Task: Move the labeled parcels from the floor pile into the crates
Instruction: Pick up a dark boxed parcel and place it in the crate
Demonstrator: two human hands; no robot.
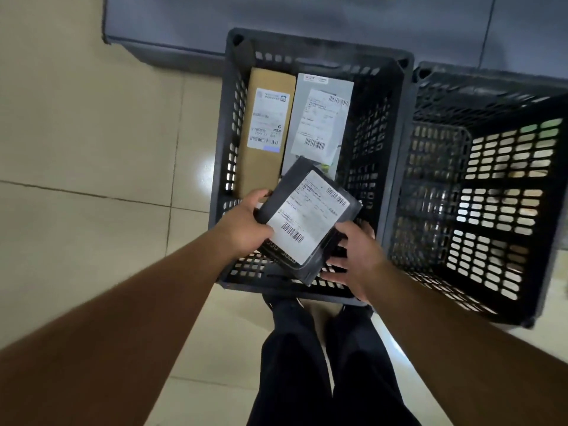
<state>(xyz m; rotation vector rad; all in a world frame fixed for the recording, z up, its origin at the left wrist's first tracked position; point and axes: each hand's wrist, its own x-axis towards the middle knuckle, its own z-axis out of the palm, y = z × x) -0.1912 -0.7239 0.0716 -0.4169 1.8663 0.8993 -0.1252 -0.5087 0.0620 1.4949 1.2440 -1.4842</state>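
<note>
My left hand [246, 221] pinches the black parcel [307, 219] label-up over the crate's [396, 155] near edge — right hand [356, 259] open, steadying it — to lay it beside the two inside.

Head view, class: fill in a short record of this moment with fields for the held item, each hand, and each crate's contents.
held item: black parcel, label up
left hand: grips the parcel's left edge
right hand: fingers spread at its right corner
left crate: brown box, grey parcel
right crate: no parcels visible
</note>
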